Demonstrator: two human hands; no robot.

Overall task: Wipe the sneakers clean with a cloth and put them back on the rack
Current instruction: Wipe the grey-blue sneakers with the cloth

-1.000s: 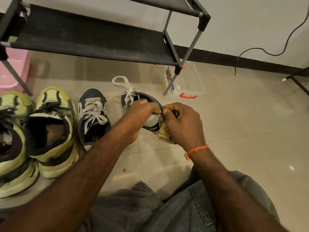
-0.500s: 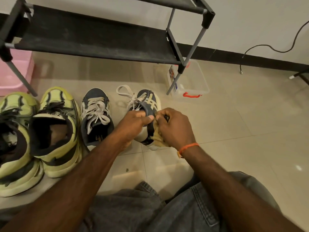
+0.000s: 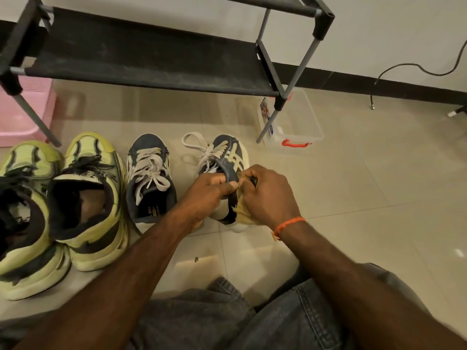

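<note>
On the floor before the rack: four sneakers stand in a row, toes toward the rack [image 3: 151,59], likely so each can go straight back on the shelf.
Held shoe: the rightmost navy sneaker [image 3: 227,152] is raised at the heel, toe low, which turns its right side toward the cloth.
Left hand: the left hand [image 3: 209,192] pinches the collar, fingers [image 3: 227,184] curled over the rim, steadying the shoe against the rubbing.
Right hand: the right hand [image 3: 267,195] grips the bunched yellow cloth [image 3: 243,215] and presses it to the shoe's side near the heel.
Waiting: its mate [image 3: 149,178] and the green pair [image 3: 88,198] sit untouched on the floor.
Stage: wiping, by my reading; nothing is on the rack yet.
</note>
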